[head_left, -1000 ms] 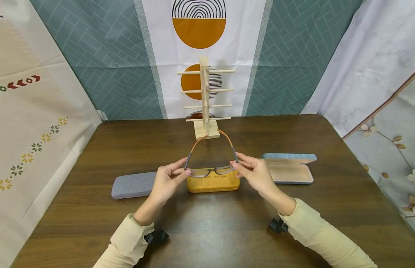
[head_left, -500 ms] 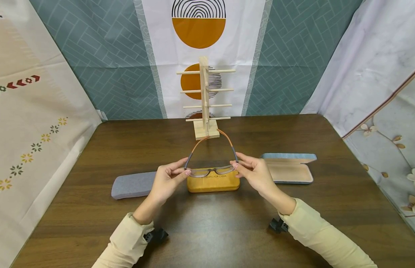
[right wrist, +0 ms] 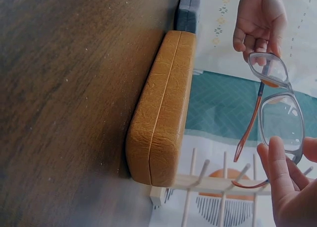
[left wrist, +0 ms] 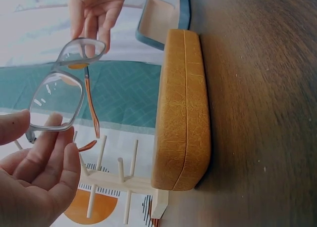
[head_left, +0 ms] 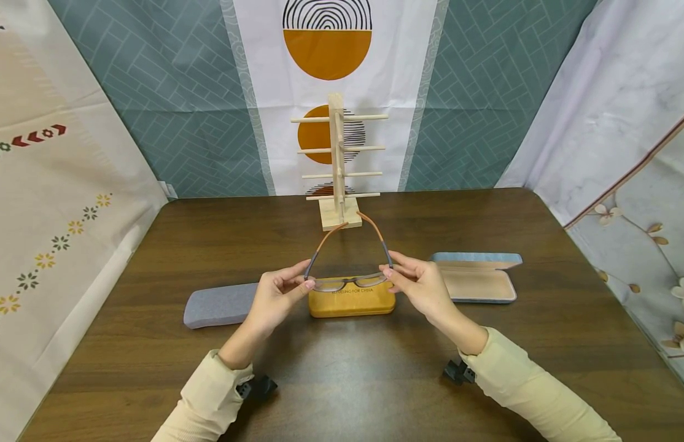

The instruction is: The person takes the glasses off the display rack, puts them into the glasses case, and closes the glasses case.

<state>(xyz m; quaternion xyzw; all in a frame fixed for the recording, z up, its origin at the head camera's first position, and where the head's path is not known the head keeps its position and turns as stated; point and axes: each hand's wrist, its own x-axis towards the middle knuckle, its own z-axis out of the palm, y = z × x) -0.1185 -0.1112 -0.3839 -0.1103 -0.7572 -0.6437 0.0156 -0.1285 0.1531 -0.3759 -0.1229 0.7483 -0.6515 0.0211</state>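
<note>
A pair of glasses (head_left: 347, 280), with a grey frame and orange temple ends, is held up in front of me over a closed yellow glasses case (head_left: 353, 304). My left hand (head_left: 272, 299) pinches the frame at its left hinge corner between thumb and fingers. At the opposite corner, my right hand (head_left: 423, 286) grips it the same way. Both temples are unfolded and point away from me, their tips close together. In the left wrist view the clear lenses (left wrist: 57, 101) face the camera, above table level beside the yellow case (left wrist: 181, 113).
A wooden display stand (head_left: 338, 159) with several pegs stands at the table's back. To the left lies a closed grey glasses case (head_left: 220, 306), partly behind the left hand. An open blue glasses case (head_left: 480, 285) with a beige lining lies on the right.
The left temple's tip has drifted slightly to the right, nearer the other temple. Both hands stay where they were, with the same hold on the glasses.
</note>
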